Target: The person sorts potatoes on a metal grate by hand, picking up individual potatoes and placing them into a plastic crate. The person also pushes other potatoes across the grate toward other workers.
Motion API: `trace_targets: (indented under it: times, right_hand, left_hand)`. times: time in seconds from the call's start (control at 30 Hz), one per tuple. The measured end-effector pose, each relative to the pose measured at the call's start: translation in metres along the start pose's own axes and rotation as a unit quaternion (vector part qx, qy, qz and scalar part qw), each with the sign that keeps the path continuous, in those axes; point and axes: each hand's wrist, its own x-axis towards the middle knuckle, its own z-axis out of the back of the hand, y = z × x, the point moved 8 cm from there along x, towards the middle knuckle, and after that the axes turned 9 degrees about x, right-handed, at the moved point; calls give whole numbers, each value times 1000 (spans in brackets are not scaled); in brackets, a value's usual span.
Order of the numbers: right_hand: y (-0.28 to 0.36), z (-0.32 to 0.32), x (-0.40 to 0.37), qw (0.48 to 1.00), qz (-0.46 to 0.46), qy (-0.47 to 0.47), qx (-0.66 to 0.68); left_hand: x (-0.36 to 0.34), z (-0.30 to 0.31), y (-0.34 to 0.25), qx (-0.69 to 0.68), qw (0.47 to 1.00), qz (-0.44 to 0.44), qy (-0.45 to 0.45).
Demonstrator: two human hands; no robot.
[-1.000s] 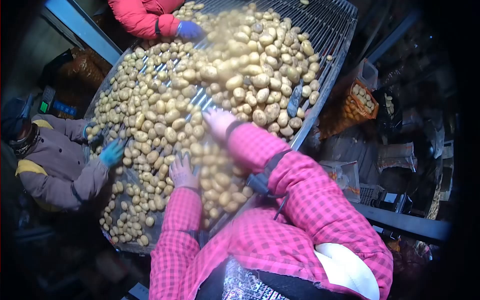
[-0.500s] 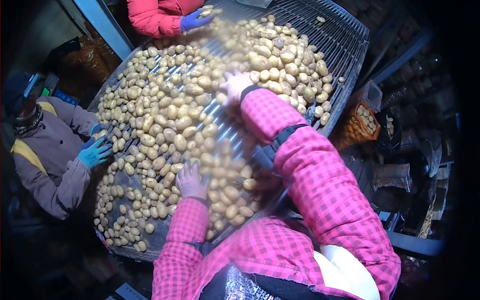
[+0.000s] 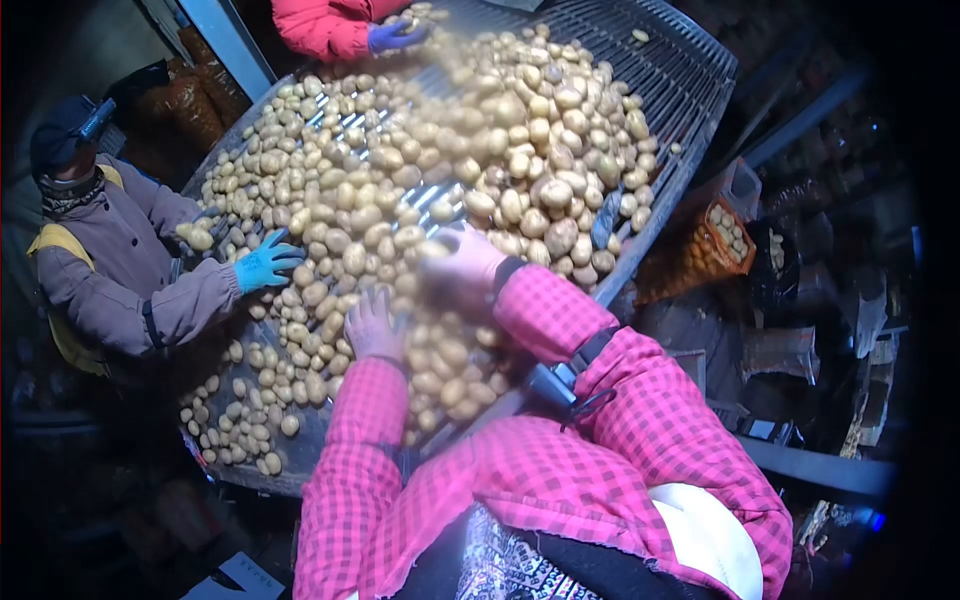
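Observation:
A large heap of pale potatoes (image 3: 556, 192) covers the slatted metal table (image 3: 668, 72). My left hand (image 3: 376, 328), in a light glove, lies on the potatoes near the front with its fingers spread. To its right and slightly farther in, my right hand (image 3: 468, 262), also gloved, reaches in among the potatoes. Its fingers are smeared by motion, so what they touch or hold is hidden. Shiny metal bars (image 3: 432, 203) show just beyond that hand. Potatoes between and below my hands are blurred.
A person in a grey-brown jacket (image 3: 130, 250) works at the left edge, a blue-gloved hand (image 3: 268, 262) on the potatoes. At the far edge is another person's red sleeve (image 3: 322, 32) with a purple glove (image 3: 396, 36). An orange mesh bag of potatoes (image 3: 700, 250) stands right.
My right hand has drawn back toward me, and potatoes around it have shifted. My left hand has moved slightly up. The left co-worker's blue-gloved hand has reached farther in over the potatoes.

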Motion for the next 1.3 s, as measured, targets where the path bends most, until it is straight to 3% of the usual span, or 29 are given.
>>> trace_targets:
  times: [0.03, 0.07, 0.1, 0.13, 0.17, 0.2, 0.23, 0.27, 0.3, 0.37, 0.4, 0.43, 0.5, 0.57, 0.63, 0.67, 0.7, 0.77, 0.8, 0.83, 0.9, 0.97, 1.0, 1.03, 1.13, 1.27, 1.3]
  right_hand:
    - [-7, -3, -5, 987, -39, 39, 149]
    - [-24, -15, -10, 935, -85, 114, 326]
    - [-26, -27, -22, 843, -113, 158, 501]
    - [-4, -36, -42, 719, -160, 193, 648]
    - [3, -23, -60, 728, -169, 94, 657]
    - [-9, -19, -62, 728, -92, 124, 668]
    - [-2, -21, -72, 692, -64, 160, 702]
    - [5, -25, -83, 652, -38, 196, 731]
    - [12, -23, -98, 695, -44, 175, 696]
    - [27, -19, -128, 774, -64, 137, 615]
    - [-3, -38, -121, 721, -114, 168, 662]
    - [-17, -40, -118, 753, -82, 142, 637]
    - [-28, -40, -115, 814, -23, 81, 575]
    - [-27, -48, -141, 693, -92, 169, 695]
    - [-27, -55, -162, 539, -152, 218, 799]
    - [-55, -39, -155, 754, 15, 171, 634]
    - [-54, -28, -168, 768, 22, 140, 625]
    - [-48, -11, -188, 773, 12, 87, 628]
    - [-49, -4, -191, 761, 3, 66, 645]
    - [-52, 1, -189, 684, -13, 67, 726]
    - [-34, 27, -191, 652, 24, -21, 758]
    - [-49, 40, -203, 607, 32, -6, 794]
    - [-55, 48, -210, 644, 29, -56, 762]
    - [-60, 56, -218, 680, 22, -106, 726]
    - [-61, 72, -234, 703, 37, -153, 694]
    - [-74, 109, -231, 642, 123, -184, 734]
    - [-72, 126, -240, 608, 123, -128, 773]
  left_hand:
    - [-1, 0, 1, -20, 1000, 11, 0]
    - [-2, 1, 1, -18, 1000, 2, -14]
    - [-1, 3, 1, -15, 999, -8, -32]
    - [1, -1, 8, -67, 998, 9, -17]
    - [6, -9, 15, -120, 993, 24, -1]
    - [12, -22, 20, -173, 984, 37, 18]
    - [20, -31, 21, -493, 859, 138, 5]
    - [27, -31, 8, -573, 812, 98, 42]
    - [32, 14, -22, -647, 756, 62, 78]
    - [24, 52, -82, -668, 722, -58, 171]
    - [19, 59, -100, -611, 752, -120, 217]
    - [9, 66, -121, -630, 719, -113, 270]
    - [4, 65, -132, -633, 716, -129, 265]
    - [2, 69, -132, -655, 709, -85, 248]
    - [14, 65, -113, -709, 679, -23, 190]
    - [16, 65, -105, -753, 632, 22, 181]
    - [17, 66, -98, -793, 581, 68, 171]
    - [28, 38, -71, -774, 620, 41, 120]
    - [22, 33, -66, -799, 577, 82, 150]
    - [18, 22, -57, -784, 597, 118, 124]
    - [6, 6, -47, -745, 634, 178, 108]
    - [4, -24, -33, -691, 701, 166, 55]
    - [4, -33, -30, -664, 728, 164, 55]
    - [7, -29, -33, -602, 788, 127, 32]
    - [-2, -25, -52, -534, 843, 64, 11]
    - [-5, -25, -56, -513, 855, 74, -25]
    - [-8, -23, -57, -536, 839, 91, -41]
